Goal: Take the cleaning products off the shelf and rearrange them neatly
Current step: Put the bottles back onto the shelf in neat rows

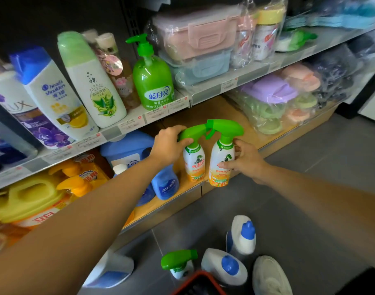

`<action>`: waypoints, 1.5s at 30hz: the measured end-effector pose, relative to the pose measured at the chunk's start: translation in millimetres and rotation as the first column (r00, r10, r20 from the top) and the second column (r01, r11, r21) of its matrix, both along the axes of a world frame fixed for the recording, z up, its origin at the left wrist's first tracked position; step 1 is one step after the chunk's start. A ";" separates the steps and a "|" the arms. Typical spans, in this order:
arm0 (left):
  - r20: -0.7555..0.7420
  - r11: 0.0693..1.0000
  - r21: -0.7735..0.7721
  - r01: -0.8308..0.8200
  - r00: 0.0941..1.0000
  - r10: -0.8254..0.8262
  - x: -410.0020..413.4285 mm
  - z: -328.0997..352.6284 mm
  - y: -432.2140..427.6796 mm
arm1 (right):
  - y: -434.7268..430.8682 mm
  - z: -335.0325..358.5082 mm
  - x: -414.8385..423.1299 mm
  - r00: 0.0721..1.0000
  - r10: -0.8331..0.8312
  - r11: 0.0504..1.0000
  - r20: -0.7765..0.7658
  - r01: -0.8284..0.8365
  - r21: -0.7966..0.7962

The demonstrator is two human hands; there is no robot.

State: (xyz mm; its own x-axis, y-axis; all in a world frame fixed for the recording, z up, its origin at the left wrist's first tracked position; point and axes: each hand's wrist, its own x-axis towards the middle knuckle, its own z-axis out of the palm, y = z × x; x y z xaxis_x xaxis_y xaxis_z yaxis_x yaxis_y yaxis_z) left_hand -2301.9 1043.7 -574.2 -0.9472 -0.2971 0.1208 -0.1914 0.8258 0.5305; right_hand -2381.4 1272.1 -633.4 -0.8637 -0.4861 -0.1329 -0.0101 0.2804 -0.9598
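Spray bottles with green triggers stood upright side by side at the front edge of the wooden lower shelf (178,193). Your left hand (168,145) curled round the neck of the left spray bottle (194,165), just under its trigger. Your right hand (246,161) held the body of the right spray bottle (221,155), thumb across the label. On the floor below stood a third spray bottle (179,262) and two white bottles (244,237) with blue caps.

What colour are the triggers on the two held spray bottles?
Both triggers are green; head view.
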 end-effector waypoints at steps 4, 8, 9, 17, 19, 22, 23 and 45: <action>-0.109 0.994 0.059 -0.095 0.989 0.101 0.5 -8.9 -7.4 | -22.0 -11.4 -2.5 1.000 0.006 1.000 -0.005 -0.006 -0.018; -0.128 0.989 0.049 -0.140 0.981 0.145 1.1 -13.1 -16.9 | -46.0 -17.0 -4.3 1.000 -0.007 1.000 -0.024 0.007 -0.006; -0.114 0.987 0.028 -0.156 0.981 0.158 1.5 -12.8 -20.3 | -51.5 -17.7 -4.4 1.000 -0.011 1.000 -0.028 0.012 0.004; -0.068 0.992 -0.060 -0.113 0.992 0.109 37.7 -20.8 -34.0 | -91.5 -32.2 11.0 0.983 -0.147 0.975 -0.109 0.163 0.153; -0.138 0.983 -0.136 -0.125 0.985 0.106 54.2 -28.0 -29.4 | -100.7 -35.8 16.0 0.957 -0.255 0.943 -0.136 0.277 0.186; 0.040 0.949 -0.313 -0.040 0.998 0.055 72.4 -35.2 -28.1 | -102.6 -43.1 19.8 0.967 -0.194 0.936 -0.167 0.233 0.263; 0.139 0.927 -0.375 0.008 0.989 0.048 76.2 -36.7 -29.7 | -100.8 -45.5 20.4 0.974 -0.142 0.942 -0.176 0.188 0.277; 0.096 0.771 -0.636 0.022 0.994 0.051 90.7 -44.7 -63.4 | -124.2 -72.5 22.5 0.967 0.045 0.992 -0.250 -0.015 0.122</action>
State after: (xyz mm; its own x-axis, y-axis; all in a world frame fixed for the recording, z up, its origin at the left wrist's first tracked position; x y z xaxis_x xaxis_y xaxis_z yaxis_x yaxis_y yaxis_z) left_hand -2211.2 980.3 -618.9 -0.9609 -0.2009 0.1907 -0.2289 0.9637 -0.1378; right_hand -2359.0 1147.9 -705.9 -0.8620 -0.5061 0.0289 -0.2574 0.3878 -0.8851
